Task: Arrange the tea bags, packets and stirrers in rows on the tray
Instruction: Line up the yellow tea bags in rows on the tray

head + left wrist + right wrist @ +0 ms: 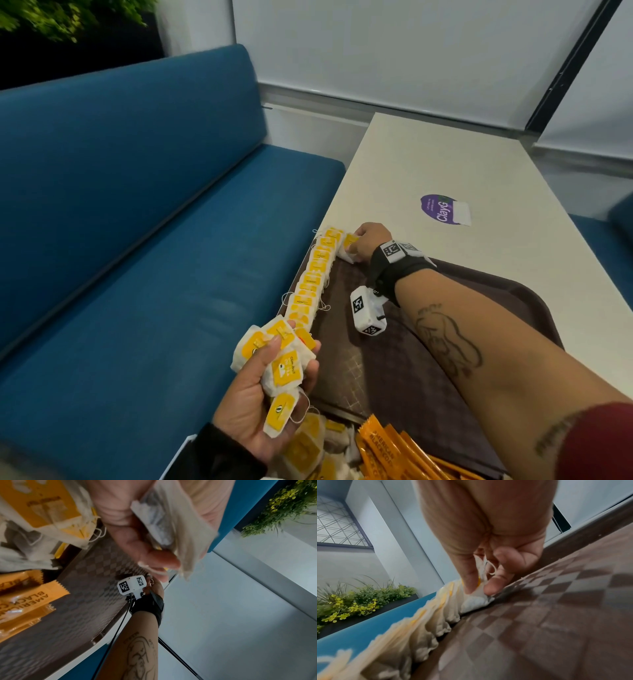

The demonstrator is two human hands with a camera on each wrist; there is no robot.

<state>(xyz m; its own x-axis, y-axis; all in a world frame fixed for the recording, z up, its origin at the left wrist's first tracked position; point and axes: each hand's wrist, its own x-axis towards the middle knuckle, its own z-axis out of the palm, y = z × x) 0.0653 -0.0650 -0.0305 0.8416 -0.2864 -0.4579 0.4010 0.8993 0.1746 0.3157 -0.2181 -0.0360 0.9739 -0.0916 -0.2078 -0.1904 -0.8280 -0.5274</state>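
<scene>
A brown chequered tray [428, 359] lies on the white table. Along its left edge runs a row of white tea bags with yellow tags [313, 284]. My right hand [368, 240] reaches to the tray's far left corner and pinches one tea bag [349, 250] that touches the tray just right of the row's far end; the right wrist view shows thumb and fingertips [491, 588] on this bag [477, 600]. My left hand [270, 383] hovers at the tray's near left, palm up, gripping a bunch of tea bags [274, 353]. Orange packets [394, 452] lie at the tray's near end.
A pile of loose tea bags [315, 448] sits at the tray's near left corner beside the packets. A blue bench [137, 222] runs along the table's left side. A purple sticker [442, 209] lies on the table [428, 164] beyond the tray. Planter greenery [351, 601] stands behind the bench.
</scene>
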